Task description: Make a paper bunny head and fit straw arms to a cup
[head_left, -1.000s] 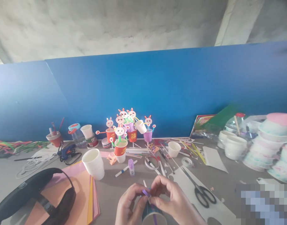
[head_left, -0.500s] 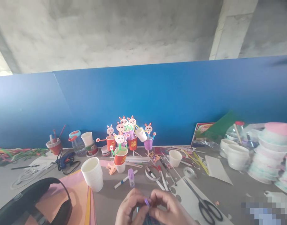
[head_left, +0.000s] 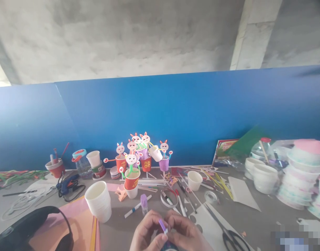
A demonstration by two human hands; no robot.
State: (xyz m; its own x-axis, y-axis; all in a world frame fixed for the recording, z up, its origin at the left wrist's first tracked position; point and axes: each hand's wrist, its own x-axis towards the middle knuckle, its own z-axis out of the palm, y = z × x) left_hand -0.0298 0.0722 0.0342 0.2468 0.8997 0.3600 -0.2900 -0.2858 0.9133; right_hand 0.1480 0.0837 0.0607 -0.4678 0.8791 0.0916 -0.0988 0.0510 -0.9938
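At the bottom centre, my left hand and my right hand meet with fingertips closed. Between them is a small purple strip with a pale lower end; its exact kind is unclear. The left thumb and fingers pinch it, while the right fingertips press in against it from the other side. Below the fingers a dark blue-green thing shows in part, mostly hidden. Just beyond my hands stand a purple-capped glue stick and a lying white marker.
Rabbit-faced paper cup figures stand at the back centre. Stacked white cups, orange paper and a black headband-like device lie left. Black-handled scissors, a tape roll and stacked bowls are right.
More of the purple strip now shows above the fingers, tilted up to the left, with its pale end visible. Both hands stay together. The whole view has shifted slightly.
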